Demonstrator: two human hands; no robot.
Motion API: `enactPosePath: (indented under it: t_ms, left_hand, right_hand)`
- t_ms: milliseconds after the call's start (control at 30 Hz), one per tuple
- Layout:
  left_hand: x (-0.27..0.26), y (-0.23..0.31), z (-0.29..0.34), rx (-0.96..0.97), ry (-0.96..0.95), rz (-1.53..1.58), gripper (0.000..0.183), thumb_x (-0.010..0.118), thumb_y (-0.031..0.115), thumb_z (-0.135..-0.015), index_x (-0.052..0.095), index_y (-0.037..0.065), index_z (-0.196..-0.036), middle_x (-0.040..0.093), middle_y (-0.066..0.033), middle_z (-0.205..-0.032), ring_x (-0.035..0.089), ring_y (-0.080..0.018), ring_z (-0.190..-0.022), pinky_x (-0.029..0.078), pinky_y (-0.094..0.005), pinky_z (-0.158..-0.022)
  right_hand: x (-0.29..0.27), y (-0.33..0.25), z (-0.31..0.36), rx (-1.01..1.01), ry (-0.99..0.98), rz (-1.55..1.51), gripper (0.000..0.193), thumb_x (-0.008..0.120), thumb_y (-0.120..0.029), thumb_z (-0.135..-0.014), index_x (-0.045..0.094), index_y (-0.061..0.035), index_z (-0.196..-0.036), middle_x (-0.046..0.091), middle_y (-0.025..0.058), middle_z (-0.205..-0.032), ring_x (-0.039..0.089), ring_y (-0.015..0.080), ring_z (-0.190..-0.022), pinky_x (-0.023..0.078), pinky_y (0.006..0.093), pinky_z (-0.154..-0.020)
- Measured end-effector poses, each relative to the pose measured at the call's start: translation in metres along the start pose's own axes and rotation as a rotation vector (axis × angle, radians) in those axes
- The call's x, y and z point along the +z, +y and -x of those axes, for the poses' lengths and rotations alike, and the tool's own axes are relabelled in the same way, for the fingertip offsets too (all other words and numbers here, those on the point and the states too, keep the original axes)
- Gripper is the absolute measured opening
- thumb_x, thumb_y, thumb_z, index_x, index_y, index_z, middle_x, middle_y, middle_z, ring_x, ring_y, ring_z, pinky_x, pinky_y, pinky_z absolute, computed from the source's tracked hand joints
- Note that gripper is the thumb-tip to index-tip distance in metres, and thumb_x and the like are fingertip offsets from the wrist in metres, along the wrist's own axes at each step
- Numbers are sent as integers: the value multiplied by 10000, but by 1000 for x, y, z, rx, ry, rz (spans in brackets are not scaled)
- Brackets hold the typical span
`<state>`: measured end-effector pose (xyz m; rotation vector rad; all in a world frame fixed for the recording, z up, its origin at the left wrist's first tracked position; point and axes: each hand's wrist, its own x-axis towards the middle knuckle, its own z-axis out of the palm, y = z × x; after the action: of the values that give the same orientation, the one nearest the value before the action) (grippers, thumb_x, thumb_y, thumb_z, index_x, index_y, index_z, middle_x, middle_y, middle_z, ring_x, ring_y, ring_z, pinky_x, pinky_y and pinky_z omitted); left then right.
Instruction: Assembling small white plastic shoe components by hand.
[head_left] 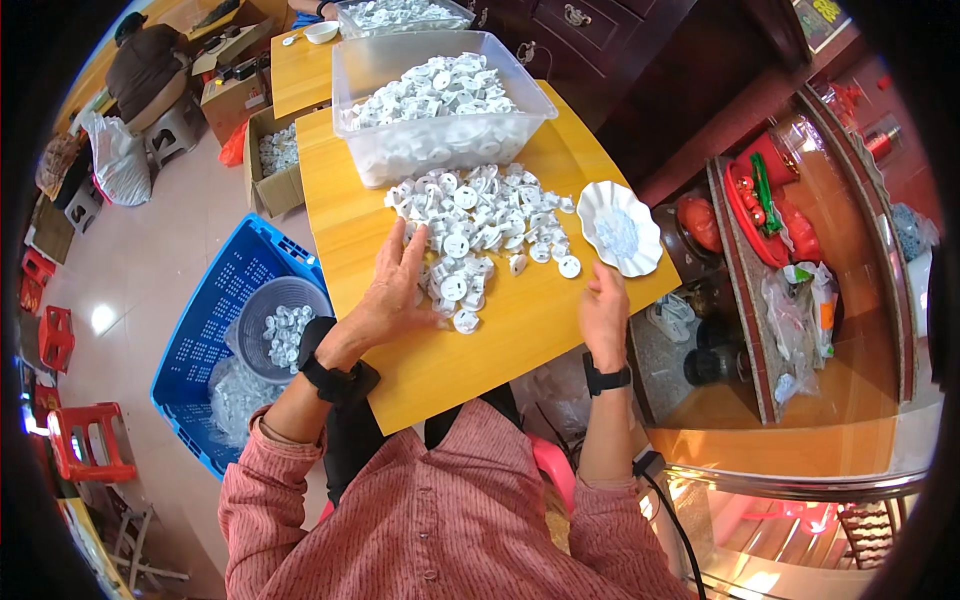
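Note:
A heap of small white round plastic parts (480, 215) is spread over the yellow wooden table (345, 255). My left hand (392, 285) rests at the left side of this heap, fingers stretched and apart, touching the nearest parts. My right hand (604, 315) is over the table's right side, just below a white scalloped dish (645, 258). Its fingers are curled together, and whatever they may hold is too small to make out. Inside the dish lie small clear, bluish pieces (617, 232). Behind the heap stands a translucent plastic tub (543, 112) full of the same white parts.
To the left on the floor is a blue plastic crate (185, 365) with a grey basket (245, 335) of white parts and clear bags. A cardboard box (275, 195) stands beyond it. Dark cabinets (600, 50) and a shelf (745, 300) flank the right. Someone sits far left.

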<state>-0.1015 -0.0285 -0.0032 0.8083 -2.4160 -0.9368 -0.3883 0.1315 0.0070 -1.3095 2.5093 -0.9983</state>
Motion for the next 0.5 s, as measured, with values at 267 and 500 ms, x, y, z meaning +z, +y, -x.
enactPosePath:
  t_ms: [267,500]
  left_hand:
    - [2,1,1,22,-2,-59,1330,943,268,-548,95,45,-1548,54,-336,-1559,117,-493,-1448,214,-493,-1174]
    - [7,1,-3,54,42,-126,1446,963,406,-465,74,51,-1548,19,-351,-1551,98,-540,-1429,187,-558,-1162]
  right_hand:
    - [7,-40,-24,-126,-123,383,668,552,75,-785,365,38,-1426,466,199,-1420,420,391,-1277,333,421,-1092]
    - [22,-54,-39,-179,-238,446,737,546,72,-746,359,-7,-1455,476,190,-1371,447,418,-1204,360,439,-1065]
